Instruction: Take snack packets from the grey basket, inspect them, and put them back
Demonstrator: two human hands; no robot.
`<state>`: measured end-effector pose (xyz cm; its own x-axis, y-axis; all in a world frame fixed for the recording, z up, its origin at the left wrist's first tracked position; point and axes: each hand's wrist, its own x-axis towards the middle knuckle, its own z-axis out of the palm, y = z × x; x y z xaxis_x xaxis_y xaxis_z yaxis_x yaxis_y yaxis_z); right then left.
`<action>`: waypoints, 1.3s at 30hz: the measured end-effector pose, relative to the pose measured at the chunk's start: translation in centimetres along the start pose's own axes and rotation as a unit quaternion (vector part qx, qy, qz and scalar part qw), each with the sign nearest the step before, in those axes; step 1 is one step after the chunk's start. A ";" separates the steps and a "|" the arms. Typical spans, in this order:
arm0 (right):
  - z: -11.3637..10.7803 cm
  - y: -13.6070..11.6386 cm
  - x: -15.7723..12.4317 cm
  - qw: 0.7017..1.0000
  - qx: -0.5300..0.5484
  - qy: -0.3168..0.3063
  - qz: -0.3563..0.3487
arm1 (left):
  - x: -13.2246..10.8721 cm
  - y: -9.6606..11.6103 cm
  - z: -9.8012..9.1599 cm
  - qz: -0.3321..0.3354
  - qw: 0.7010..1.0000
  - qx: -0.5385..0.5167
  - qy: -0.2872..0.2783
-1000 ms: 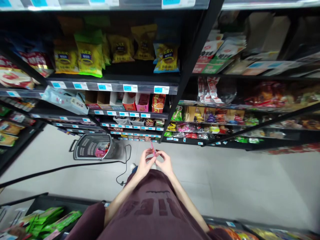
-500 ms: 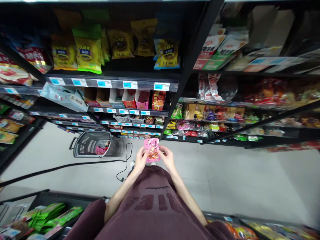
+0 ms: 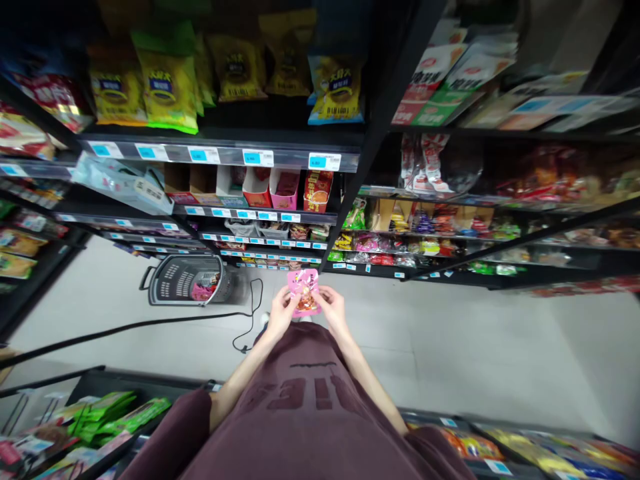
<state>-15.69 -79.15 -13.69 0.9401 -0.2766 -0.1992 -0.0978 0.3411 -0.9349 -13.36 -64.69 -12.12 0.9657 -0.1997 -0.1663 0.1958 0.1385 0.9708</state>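
Holding, two-handed: one pink packet (image 3: 303, 288), printed face showing, just below centre of frame. Left hand (image 3: 281, 312), pinching its left edge between thumb and fingers; right hand (image 3: 332, 308), pinching its right edge likewise; both curling nearly closed. Grey basket (image 3: 173, 277), standing on the floor (image 3: 465, 347) left of centre, containing pink goods (image 3: 203, 291). Black cord (image 3: 200, 317), trailing across the floor, lower left. Small boxes (image 3: 285, 192), lining a shelf (image 3: 320, 218) above centre. Yellow bags (image 3: 167, 93), standing at upper left.
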 end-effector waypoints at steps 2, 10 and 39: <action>-0.1 0.1 0.0 1.000 0.003 0.005 0.004 | 0.0 -0.1 0.0 -0.004 1.000 -0.005 -0.002; -0.5 0.1 -0.1 1.000 0.021 0.014 0.018 | 0.2 -0.2 0.4 -0.025 0.999 -0.020 -0.011; -1.2 0.5 0.2 0.999 -0.001 -0.003 0.042 | 0.5 -1.2 0.2 -0.027 0.999 0.020 0.030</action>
<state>-15.98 -80.14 -14.57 0.9309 -0.2410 -0.2744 -0.1764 0.3611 -0.9157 -13.12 -65.16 -13.29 0.9625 -0.1468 -0.2280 0.2426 0.0906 0.9659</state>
